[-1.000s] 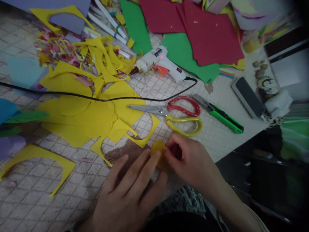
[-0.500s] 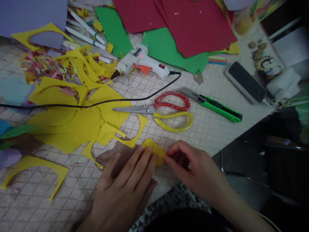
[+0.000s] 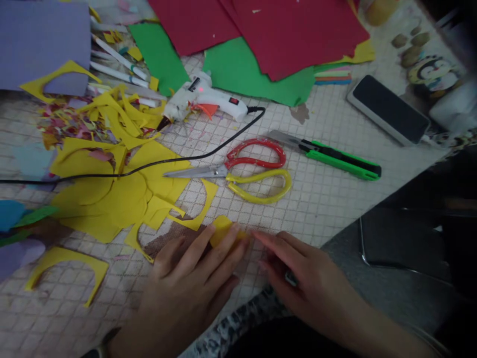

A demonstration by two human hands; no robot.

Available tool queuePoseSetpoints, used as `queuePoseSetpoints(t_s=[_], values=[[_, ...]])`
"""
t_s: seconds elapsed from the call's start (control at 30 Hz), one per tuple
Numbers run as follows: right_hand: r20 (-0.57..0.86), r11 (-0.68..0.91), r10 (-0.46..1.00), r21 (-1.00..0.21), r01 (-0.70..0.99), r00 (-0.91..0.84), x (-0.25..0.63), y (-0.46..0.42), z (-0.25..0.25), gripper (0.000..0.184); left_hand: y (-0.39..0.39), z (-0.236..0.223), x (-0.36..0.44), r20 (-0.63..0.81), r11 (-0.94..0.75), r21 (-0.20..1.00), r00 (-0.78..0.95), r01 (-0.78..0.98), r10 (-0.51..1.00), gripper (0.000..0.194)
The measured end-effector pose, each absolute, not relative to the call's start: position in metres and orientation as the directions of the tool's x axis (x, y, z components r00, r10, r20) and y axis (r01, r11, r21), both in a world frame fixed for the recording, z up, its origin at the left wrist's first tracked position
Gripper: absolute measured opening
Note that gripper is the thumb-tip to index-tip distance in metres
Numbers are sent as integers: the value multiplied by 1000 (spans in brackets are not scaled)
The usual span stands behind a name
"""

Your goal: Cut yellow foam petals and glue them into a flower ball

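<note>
My left hand (image 3: 186, 283) lies flat on the table with its fingers stretched out, the fingertips pressing on a small yellow paper piece (image 3: 222, 226). My right hand (image 3: 301, 283) rests just to the right of that piece, fingers extended and pointing left toward it, holding nothing. Beyond the hands lie scissors (image 3: 242, 171) with one red and one yellow handle. A white glue gun (image 3: 204, 99) with a black cord (image 3: 149, 164) sits further back.
Yellow paper offcuts (image 3: 112, 194) cover the left of the table. Red sheets (image 3: 261, 25) and green sheets (image 3: 242, 69) lie at the back. A green utility knife (image 3: 331, 159) and a phone (image 3: 389, 109) are to the right. White pens (image 3: 115, 64) sit near a purple sheet (image 3: 40, 44).
My right hand has let go of its pinch on the yellow piece and now lies open and flatter. The left hand keeps pressing the piece. The view has shifted downward.
</note>
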State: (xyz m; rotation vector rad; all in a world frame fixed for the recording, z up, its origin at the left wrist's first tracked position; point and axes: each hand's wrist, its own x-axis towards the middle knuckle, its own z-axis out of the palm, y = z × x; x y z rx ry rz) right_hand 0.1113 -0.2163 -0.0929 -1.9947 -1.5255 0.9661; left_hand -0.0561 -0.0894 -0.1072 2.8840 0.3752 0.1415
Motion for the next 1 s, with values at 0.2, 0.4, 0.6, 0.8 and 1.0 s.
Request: queuePoseSetpoints(t_s=[0.2, 0.4, 0.6, 0.8, 1.0], values=[[-274, -147, 962, -571, 808, -19, 117, -212, -93, 45, -91, -111, -62, 34, -925, 282, 961, 256, 276, 46], [-225, 153, 953, -222, 963, -203, 120, -207, -88, 51, -94, -117, -73, 12, -925, 266, 958, 272, 285, 62], [-134, 320, 933, -116, 940, -335, 128, -205, -88, 46, -90, -111, -76, -32, -949, 225, 975, 223, 222, 58], [-95, 334, 932, -147, 931, -349, 141, -207, -96, 42, -92, -109, -79, -54, -944, 255, 978, 208, 200, 60], [-96, 283, 949, -162, 945, -301, 138, -206, -89, 40, -88, -106, -75, -28, -924, 292, 968, 245, 248, 60]])
